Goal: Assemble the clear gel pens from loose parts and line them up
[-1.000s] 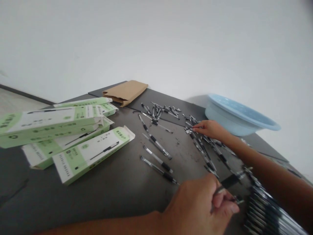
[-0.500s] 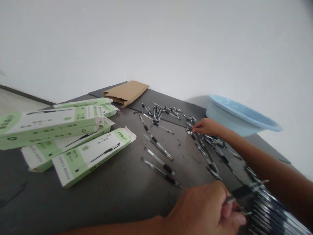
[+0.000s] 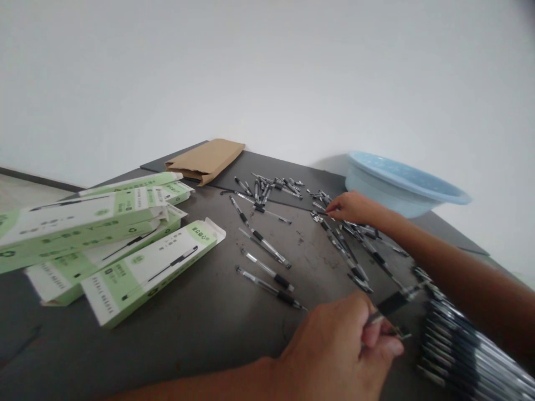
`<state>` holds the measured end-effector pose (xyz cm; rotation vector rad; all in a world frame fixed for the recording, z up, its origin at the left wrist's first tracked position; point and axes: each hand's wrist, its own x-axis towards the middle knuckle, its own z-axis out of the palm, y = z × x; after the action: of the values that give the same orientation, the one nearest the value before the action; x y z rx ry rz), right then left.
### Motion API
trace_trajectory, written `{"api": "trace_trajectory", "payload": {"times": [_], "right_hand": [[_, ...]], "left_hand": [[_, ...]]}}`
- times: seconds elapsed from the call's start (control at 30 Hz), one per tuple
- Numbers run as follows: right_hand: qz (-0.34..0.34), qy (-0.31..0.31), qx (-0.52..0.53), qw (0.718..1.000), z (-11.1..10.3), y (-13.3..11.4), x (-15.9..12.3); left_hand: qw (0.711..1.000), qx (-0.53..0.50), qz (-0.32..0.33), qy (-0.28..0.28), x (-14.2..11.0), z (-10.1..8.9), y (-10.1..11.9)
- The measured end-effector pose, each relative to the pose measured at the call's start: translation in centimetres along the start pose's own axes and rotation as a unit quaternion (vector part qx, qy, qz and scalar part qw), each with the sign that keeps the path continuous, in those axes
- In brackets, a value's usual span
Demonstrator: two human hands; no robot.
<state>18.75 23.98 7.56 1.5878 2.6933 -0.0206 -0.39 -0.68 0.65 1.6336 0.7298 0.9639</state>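
Note:
My left hand (image 3: 338, 340), low in the picture, is closed round a clear pen (image 3: 395, 303) with a black grip. A thin, metallic-looking tip also pokes out between its fingers; what it belongs to is unclear. Farther off, my right hand (image 3: 351, 207) has its fingertips pinched together at a heap of small pen parts (image 3: 321, 196); whatever they hold is too small to make out. Below it lie loose pen barrels (image 3: 346, 253). A row of pens (image 3: 468, 351) lies side by side at the lower right, close to my left hand.
Green-and-white pen boxes (image 3: 154, 270) are stacked at the left. A brown paper bag (image 3: 209, 159) lies at the back, and a light blue basin (image 3: 405, 181) stands at the back right by the wall. Several more pens (image 3: 267, 245) are scattered mid-table.
The whole view has shifted slightly. My left hand still grips the pen, now tilted more upward and apart from the row. My right hand stays at the small parts, fingertips pinched.

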Motion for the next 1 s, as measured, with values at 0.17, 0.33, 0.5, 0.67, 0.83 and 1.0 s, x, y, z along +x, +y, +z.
{"api": "trace_trajectory", "payload": {"times": [0.17, 0.33, 0.5, 0.67, 0.83, 1.0], "right_hand": [[0.080, 0.105, 0.037, 0.991, -2.3, -0.9, -6.2], [0.076, 0.156, 0.361, 0.916, -2.9, -3.8, -16.4], [0.101, 0.101, 0.510, 0.848, -1.9, -6.8, -22.6], [0.116, 0.131, 0.638, 0.750, -0.3, -7.2, -22.5], [0.101, 0.155, 0.716, 0.673, 0.5, -7.7, -22.2], [0.097, 0.149, 0.739, 0.650, 0.7, -8.4, -22.7]], "left_hand": [[1.000, 0.002, -0.025, 0.010, -0.1, -0.5, 1.2], [0.999, 0.009, -0.037, 0.017, -0.5, -0.1, 1.6], [0.996, 0.057, -0.069, -0.019, -0.9, 0.3, 1.7], [0.994, 0.093, -0.053, -0.034, -0.8, 0.4, 1.8], [0.993, 0.086, -0.047, -0.070, -0.8, 0.4, 1.6], [0.988, 0.081, -0.094, -0.096, -0.8, 0.8, 2.0]]}}
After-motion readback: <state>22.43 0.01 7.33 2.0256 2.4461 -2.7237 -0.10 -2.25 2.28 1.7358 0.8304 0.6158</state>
